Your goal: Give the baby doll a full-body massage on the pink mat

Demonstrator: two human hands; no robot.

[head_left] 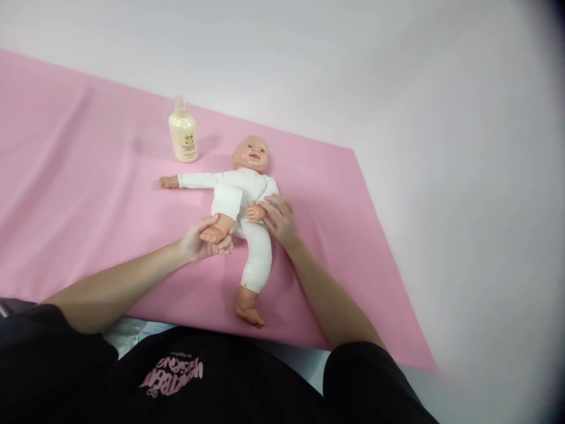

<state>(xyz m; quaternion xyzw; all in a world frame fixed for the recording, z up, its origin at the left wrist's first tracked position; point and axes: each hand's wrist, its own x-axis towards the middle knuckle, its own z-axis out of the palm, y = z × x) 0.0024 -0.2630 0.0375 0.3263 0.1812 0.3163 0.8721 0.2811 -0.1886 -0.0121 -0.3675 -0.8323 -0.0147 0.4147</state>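
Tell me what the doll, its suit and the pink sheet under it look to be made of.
Doll: head and feet look like smooth moulded plastic or vinyl with a slight sheen. Suit: soft white matte fabric that creases at the bent leg held by the left hand. Pink sheet: thin matte cloth or paper with shallow folds; which one is unclear.

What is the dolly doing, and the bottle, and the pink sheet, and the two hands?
Doll: lying on its back, one arm stretched out, one leg bent up, the other leg straight.
Bottle: standing upright beside the doll's head, cap on.
Pink sheet: spread flat, lightly creased.
Left hand: closed around the doll's raised foot.
Right hand: resting on the doll's hip, touching its small hand.
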